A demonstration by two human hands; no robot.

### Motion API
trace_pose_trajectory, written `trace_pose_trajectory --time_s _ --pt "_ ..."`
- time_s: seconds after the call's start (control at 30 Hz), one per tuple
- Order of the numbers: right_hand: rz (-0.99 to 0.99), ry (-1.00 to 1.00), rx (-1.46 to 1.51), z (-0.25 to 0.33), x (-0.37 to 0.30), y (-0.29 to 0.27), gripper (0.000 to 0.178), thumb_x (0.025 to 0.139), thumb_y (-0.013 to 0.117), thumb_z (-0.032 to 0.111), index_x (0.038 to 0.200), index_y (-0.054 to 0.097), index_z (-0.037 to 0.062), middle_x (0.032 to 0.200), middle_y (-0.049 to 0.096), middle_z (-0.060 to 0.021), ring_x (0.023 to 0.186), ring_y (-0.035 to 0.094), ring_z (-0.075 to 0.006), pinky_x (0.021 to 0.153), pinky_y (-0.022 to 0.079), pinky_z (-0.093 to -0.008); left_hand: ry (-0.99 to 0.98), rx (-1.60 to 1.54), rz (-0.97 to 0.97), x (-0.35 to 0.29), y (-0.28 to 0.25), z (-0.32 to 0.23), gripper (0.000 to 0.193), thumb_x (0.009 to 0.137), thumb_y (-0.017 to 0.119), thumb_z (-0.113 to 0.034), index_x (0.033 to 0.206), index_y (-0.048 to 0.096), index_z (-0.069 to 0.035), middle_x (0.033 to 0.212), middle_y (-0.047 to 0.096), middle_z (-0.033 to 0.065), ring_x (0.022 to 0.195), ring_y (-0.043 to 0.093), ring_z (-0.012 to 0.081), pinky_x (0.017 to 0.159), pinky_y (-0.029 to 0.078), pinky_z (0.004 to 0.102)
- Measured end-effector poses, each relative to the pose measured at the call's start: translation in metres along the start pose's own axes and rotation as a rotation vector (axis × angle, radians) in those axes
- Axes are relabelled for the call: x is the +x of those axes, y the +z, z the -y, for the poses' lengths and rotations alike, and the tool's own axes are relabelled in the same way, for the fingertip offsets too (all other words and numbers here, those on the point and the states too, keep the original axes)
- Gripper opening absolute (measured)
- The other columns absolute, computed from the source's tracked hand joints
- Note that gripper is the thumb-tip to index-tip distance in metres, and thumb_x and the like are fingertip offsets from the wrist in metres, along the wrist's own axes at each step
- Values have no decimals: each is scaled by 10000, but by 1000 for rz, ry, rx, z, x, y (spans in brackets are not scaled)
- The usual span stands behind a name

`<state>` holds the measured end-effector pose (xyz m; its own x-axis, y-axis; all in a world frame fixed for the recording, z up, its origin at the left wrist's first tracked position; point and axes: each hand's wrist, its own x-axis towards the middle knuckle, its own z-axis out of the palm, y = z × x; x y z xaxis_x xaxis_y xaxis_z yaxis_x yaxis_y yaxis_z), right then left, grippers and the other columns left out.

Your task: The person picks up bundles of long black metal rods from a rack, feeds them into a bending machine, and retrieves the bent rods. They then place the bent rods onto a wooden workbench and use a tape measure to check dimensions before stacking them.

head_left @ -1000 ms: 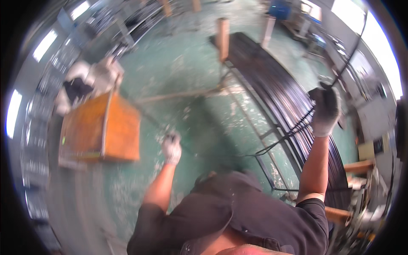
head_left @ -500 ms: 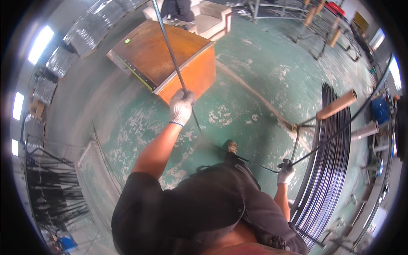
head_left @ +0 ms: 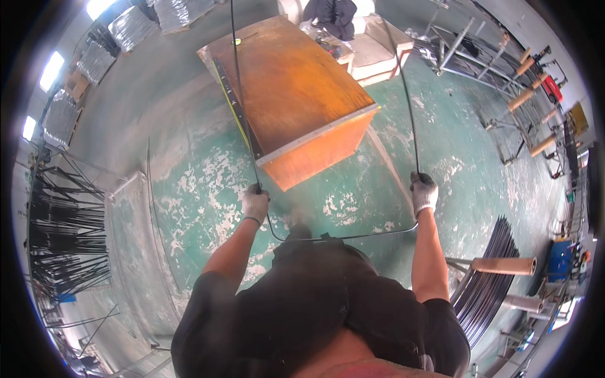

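Note:
A thin dark metal rod (head_left: 353, 237), bent into a wide U, spans between my two gloved hands. Its cross part runs low in front of my waist, and its two long legs point away from me. Closed round the left leg near the bend is my left hand (head_left: 255, 203). My right hand (head_left: 424, 191) grips the right leg at a like height. The left leg passes in front of the brown-topped table (head_left: 302, 75), near a yellow-green tape measure (head_left: 234, 120) laid along its left edge. Both far ends reach toward the top of the view.
A pale sofa (head_left: 378, 53) with dark clothing stands behind the table. To my right, a bundle of dark rods (head_left: 488, 283) lies on a rack with brown rollers (head_left: 504, 266). More dark rods (head_left: 69, 220) are stacked at left. Wrapped pallets (head_left: 132, 28) line the far left.
I have turned to the right, so the table sits more centrally. My right hand has come up and forward from beside the rod bundle; my left has lowered. Both still hold the rod.

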<state>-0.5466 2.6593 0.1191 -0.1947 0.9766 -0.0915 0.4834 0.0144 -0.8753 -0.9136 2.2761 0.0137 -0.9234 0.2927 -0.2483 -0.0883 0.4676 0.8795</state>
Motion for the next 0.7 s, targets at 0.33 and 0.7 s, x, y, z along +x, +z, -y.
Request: trace_pose_trajectory --time_s 0.33,0.7 --pt "195 115 -82 69 182 192 326 970 833 354 1037 798 37 745 732 -29 636 617 -123 621 490 -330 -110 -109 -68 128 -7 -15 526 889 648 -54 1405 676 39 1308 764 204 1227 731 292 1060 549 360" --pt "420 183 -39 111 371 359 184 990 774 185 1074 765 22 771 737 -72 553 615 -156 511 485 -336 -246 -36 -209 173 46 -78 540 822 667 -42 1358 723 -6 1262 780 201 1162 757 304 1021 584 396"
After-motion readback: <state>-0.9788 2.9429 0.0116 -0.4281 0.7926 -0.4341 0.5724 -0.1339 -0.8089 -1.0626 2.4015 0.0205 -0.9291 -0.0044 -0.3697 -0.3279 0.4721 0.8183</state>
